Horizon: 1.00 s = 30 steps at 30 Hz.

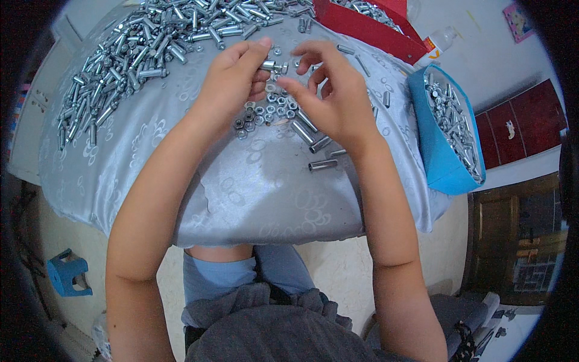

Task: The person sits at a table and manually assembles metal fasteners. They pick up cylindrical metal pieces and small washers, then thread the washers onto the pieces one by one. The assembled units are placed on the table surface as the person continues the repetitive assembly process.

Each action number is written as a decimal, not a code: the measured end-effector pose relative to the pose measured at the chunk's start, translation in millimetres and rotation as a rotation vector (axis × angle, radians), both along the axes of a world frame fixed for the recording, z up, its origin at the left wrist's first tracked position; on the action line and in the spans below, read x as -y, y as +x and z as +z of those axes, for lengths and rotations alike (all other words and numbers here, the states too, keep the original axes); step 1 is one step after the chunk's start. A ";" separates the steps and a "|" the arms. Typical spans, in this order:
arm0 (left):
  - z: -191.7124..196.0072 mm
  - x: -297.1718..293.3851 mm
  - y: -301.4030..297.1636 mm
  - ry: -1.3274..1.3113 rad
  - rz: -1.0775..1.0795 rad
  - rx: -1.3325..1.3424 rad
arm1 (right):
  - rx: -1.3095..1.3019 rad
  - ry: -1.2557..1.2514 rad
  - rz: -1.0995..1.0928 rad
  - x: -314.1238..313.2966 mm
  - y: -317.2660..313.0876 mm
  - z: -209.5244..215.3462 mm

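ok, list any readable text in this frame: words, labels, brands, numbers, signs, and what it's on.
None reads clearly.
White bottle: coloured label, print too small and blurred to read.
Pink picture on the wall: too small and blurred to tell whether it carries text.
Red tray, blue bin: no lettering visible.
Nuts, metal sleeves: no markings legible at this size.

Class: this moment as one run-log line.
left hand: holds metal fastener; right hand: open, close by; loose nuts: on tablecloth; blue bin: contains metal parts
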<state>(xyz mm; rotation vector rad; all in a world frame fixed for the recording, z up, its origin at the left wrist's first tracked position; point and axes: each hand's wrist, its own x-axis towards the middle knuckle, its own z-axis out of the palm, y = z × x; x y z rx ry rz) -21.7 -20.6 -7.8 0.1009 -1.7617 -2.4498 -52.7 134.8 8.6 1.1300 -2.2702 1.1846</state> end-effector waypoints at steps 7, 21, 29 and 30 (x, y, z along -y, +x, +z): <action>-0.5 -5.4 -0.9 0.000 0.002 0.041 | -0.018 0.114 -0.035 -3.6 1.0 0.6; 0.4 -5.5 3.2 0.006 -0.066 0.053 | 0.069 0.090 -0.001 -2.2 -0.3 -3.7; 0.4 -7.5 2.5 -0.008 -0.105 0.030 | 0.261 0.048 0.083 -2.6 -1.7 -8.8; 3.1 -10.0 4.2 -0.016 -0.095 0.026 | 0.357 0.008 0.072 -3.9 -1.8 -10.3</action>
